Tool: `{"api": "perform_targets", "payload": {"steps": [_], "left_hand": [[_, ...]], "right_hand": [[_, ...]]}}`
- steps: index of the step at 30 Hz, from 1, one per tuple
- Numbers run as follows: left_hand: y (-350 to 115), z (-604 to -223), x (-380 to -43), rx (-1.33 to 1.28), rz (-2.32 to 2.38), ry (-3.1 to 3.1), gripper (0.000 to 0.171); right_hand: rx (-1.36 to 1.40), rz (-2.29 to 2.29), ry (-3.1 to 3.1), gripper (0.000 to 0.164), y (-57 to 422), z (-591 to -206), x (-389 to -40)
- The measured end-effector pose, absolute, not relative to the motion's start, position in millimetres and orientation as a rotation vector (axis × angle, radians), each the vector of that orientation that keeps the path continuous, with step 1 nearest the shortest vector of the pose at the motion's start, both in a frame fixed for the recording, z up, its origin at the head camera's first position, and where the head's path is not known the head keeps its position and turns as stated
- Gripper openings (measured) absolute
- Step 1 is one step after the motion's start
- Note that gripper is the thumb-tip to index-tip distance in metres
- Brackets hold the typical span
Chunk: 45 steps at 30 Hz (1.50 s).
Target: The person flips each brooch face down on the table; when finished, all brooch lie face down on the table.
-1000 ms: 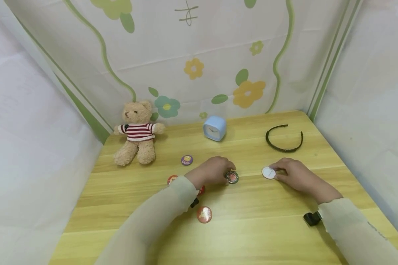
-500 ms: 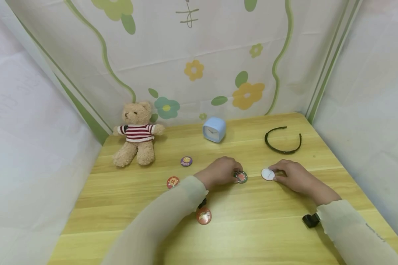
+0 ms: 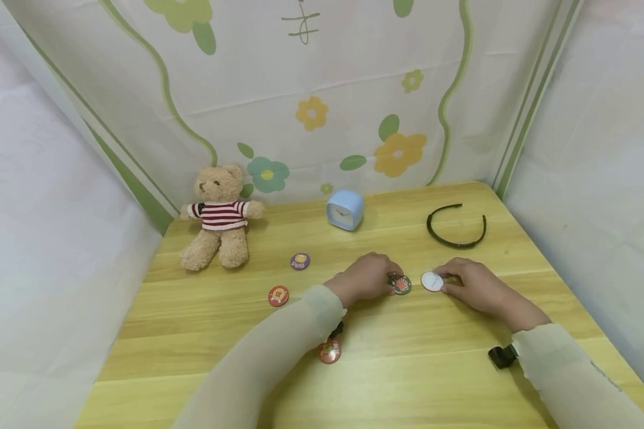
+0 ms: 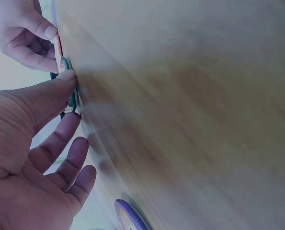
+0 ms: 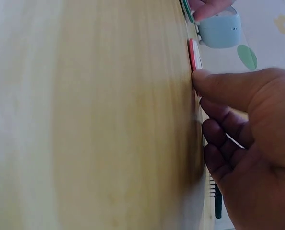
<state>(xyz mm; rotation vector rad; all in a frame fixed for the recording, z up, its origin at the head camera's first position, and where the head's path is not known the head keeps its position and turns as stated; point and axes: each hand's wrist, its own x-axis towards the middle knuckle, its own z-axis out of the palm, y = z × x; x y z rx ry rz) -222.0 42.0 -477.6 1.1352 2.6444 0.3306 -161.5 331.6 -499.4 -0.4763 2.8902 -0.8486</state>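
My left hand [image 3: 372, 275] pinches a dark green badge [image 3: 401, 285] with a red-orange picture at its edge, thumb and index finger on the rim. In the left wrist view the green rim [image 4: 65, 63] shows by the thumb, and the other fingers are spread loosely. A short gap to the right, my right hand [image 3: 469, 285] pinches a round badge [image 3: 432, 282] with its white back up. Its red edge [image 5: 192, 53] shows in the right wrist view. Both badges are at the tabletop, close to each other. My left forearm partly covers a red-orange badge [image 3: 329, 352].
A purple badge [image 3: 300, 261] and a red badge [image 3: 278, 295] lie left of my left hand. Farther back are a teddy bear [image 3: 222, 214] in a striped shirt, a light blue clock [image 3: 346, 210] and a black headband [image 3: 456, 243]. Flowered cloth [image 3: 354, 71] hangs behind the wooden table [image 3: 408, 369].
My left hand has moved right with the dark green badge, nearer to the white-backed one. My right hand stays nearly in place. The red badge on the left has come out from behind the left sleeve.
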Motion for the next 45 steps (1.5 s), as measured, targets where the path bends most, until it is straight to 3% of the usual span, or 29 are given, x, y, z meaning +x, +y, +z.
{"api": "perform_targets", "payload": {"steps": [5,16,25,35,45], "left_hand": [[40.9,-476.7,-220.9,1.119,0.341,2.65,0.039],[42.1,-476.8,-220.3,1.096,0.399,2.634,0.034],[40.9,-475.0,-218.2,1.144,0.357,2.653,0.024],[31.5,-475.2,-216.5,1.289,0.346,2.642,0.024],[32.4,-474.0,-215.5,1.204,0.42,2.715,0.023]], "right_hand": [[-0.468,-0.906,2.871,0.056,321.8,-494.2,-164.1],[-0.736,-0.82,2.887,0.032,272.3,-495.4,-174.2],[-0.825,-0.755,2.928,0.025,268.7,-496.6,-175.4],[-0.875,-0.769,2.936,0.019,274.2,-493.8,-171.1],[-0.757,-0.812,3.03,0.018,272.3,-493.6,-171.5]]}}
